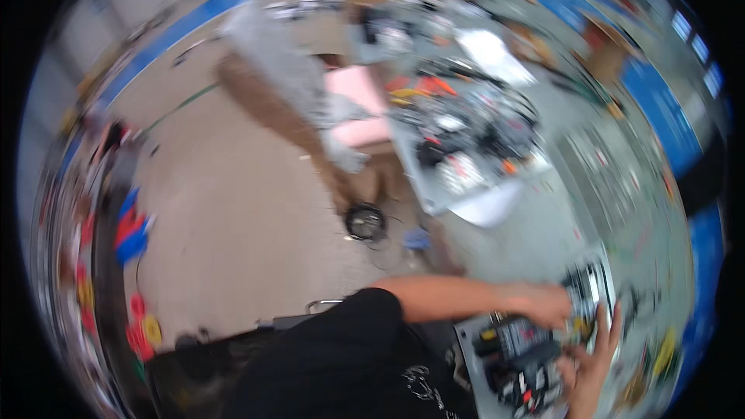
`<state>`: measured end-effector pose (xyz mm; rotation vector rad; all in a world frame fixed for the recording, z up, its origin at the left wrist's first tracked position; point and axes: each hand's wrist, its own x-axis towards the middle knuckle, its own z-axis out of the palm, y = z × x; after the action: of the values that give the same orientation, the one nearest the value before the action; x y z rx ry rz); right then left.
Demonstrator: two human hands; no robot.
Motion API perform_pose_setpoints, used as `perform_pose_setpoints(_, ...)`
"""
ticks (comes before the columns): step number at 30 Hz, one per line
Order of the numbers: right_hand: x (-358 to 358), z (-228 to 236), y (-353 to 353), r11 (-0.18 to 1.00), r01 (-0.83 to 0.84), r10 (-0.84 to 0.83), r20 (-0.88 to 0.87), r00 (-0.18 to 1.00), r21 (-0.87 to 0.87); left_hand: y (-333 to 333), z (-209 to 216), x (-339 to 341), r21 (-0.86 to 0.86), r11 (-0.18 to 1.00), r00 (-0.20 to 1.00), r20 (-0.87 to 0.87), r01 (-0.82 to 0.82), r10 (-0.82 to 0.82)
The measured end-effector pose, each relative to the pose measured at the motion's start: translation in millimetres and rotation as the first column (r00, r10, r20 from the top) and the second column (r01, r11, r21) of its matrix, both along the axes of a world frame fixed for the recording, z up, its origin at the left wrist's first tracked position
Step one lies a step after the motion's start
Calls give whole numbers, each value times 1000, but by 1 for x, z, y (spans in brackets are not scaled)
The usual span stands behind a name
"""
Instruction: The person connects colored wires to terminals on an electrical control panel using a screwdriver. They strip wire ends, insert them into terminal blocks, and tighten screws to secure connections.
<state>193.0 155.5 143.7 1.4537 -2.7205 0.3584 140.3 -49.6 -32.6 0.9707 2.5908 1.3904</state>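
Observation:
A grey mounting plate with black electrical modules lies on the workbench at the lower right. My left hand reaches across it from the left, next to a dark block with pale strips at the plate's far end. Its fingers are smeared and mostly hidden. Beside the plate's right side is my right hand, some fingers stretched upward and apart, the thumb side near the modules. Between the hands a small yellowish spot shows, too blurred to name.
Another grey plate, loaded with wires and parts, lies farther along the bench. White sheets, a pink box and a brown carton are around it. A black coil rests on the floor. Red and yellow spools are at left.

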Motion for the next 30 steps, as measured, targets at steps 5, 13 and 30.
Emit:
perform_pose_setpoints(5,-35,-7,15,936,325,-322,46,946,-132,-19,11,-4,-108,994,999,27,31,-29)
perform_pose_setpoints(13,-14,1,-18,983,56,-33,135,990,-174,-13,25,-9,-26,995,995,-22,94,-95)
perform_pose_setpoints(30,-8,-2,-26,980,13,10,110,994,-200,-14,34,-2,58,992,983,139,113,-121)
